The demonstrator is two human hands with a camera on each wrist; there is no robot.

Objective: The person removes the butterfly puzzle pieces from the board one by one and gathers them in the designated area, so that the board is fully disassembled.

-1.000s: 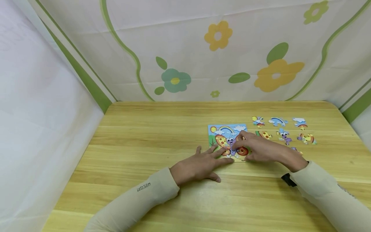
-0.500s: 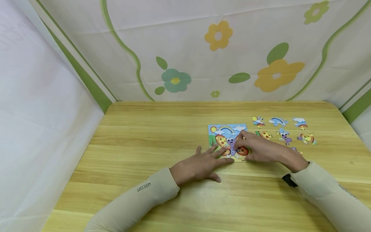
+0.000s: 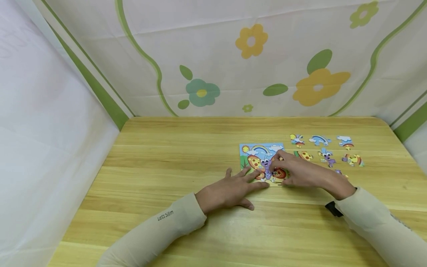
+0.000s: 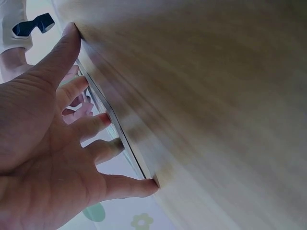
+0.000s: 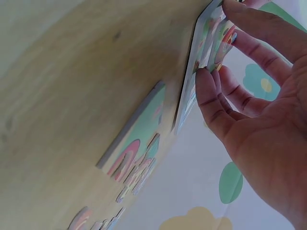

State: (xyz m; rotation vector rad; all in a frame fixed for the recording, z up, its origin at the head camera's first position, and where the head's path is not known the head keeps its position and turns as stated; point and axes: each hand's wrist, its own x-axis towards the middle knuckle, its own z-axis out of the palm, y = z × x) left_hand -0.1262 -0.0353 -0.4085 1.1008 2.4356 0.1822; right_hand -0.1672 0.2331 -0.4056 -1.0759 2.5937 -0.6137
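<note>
A square picture puzzle board [image 3: 258, 152] lies flat on the wooden table [image 3: 166, 159]. My left hand [image 3: 247, 178] rests flat beside it with fingers spread, and its fingertips [image 4: 108, 120] touch the board's near left edge [image 4: 115, 127]. My right hand [image 3: 281, 167] covers the board's right half. Its thumb [image 5: 204, 84] and bent fingers [image 5: 249, 24] pinch a small coloured piece [image 5: 225, 40] at the middle of the picture. Whether that piece sits in the board or is lifted off it I cannot tell.
Several loose puzzle pieces [image 3: 320, 140] lie in rows on the table to the right of the board, also visible as loose pieces [image 5: 139, 163] in the right wrist view. A flower-patterned cloth wall [image 3: 250, 66] closes the back and a white one stands at the left.
The right hand's fingers have shifted very slightly on the middle of the board. The left hand and the loose pieces have not moved.
</note>
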